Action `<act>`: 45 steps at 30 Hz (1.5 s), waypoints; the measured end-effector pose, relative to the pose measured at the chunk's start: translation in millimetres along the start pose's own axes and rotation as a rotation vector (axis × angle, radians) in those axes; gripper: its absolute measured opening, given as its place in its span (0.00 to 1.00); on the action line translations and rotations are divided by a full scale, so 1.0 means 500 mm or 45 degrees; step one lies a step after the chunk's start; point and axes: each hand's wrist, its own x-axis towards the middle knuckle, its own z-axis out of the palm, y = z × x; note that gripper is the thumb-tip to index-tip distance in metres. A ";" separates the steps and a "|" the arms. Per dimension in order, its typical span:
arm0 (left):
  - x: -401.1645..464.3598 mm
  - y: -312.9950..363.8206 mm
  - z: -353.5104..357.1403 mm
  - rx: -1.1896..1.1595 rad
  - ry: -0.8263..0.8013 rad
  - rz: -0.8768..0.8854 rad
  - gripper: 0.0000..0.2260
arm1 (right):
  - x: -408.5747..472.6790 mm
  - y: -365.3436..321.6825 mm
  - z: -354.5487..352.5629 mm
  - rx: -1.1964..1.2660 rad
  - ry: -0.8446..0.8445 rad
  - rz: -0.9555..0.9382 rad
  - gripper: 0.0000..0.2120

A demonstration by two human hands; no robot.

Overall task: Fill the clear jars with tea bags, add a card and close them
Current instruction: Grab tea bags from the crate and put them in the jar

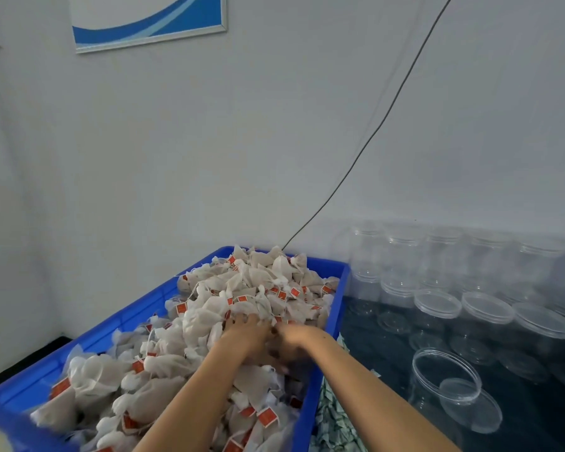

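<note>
Both hands are down in the blue crate (335, 308), side by side and touching, in the heap of tea bags (242, 298).

Left hand (247, 332): fingers spread and bent down into the bags, tips buried among them. Looks like it's raking or gathering; can't tell if any single bag is actually gripped.

Right hand (291, 340): just right of the left hand, motion-blurred, fingers curled over the bags at the crate's right edge. Grip can't be made out either.

Tea bags: white pouches w/ strings and red tags, piled high beyond the hands toward the wall and also filling the crate to the left of and below the forearms.

Right of the right hand, on the dark desk (366, 334):
- an open clear jar (444, 386), nearest, w/ a clear lid (470, 404) leaning against its front
- beyond it, rows of empty clear jars (444, 256), stacked two high along the wall
- closer row has lids on, e.g. lidded jar (437, 305)

Between crate and desk, under the right forearm, a strip of green-and-white patterned material (333, 415); what it is isn't clear.

Above the hands: a thin dark cable (372, 135) runs diagonally down the white wall to behind the crate, and a blue-and-white framed sign (147, 21) hangs upper left.
</note>
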 end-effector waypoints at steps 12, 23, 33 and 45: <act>-0.028 0.005 -0.026 0.052 0.094 0.017 0.24 | -0.011 0.014 0.022 0.068 0.468 -0.088 0.17; -0.083 0.003 -0.072 0.062 -0.330 0.029 0.37 | -0.057 0.039 0.015 1.071 0.878 -0.326 0.12; -0.094 -0.013 -0.038 -0.049 0.167 0.044 0.24 | -0.149 0.064 -0.011 1.777 0.738 -0.247 0.08; -0.082 0.094 -0.121 -2.345 0.269 0.081 0.08 | -0.251 0.106 -0.061 2.023 0.901 -0.380 0.04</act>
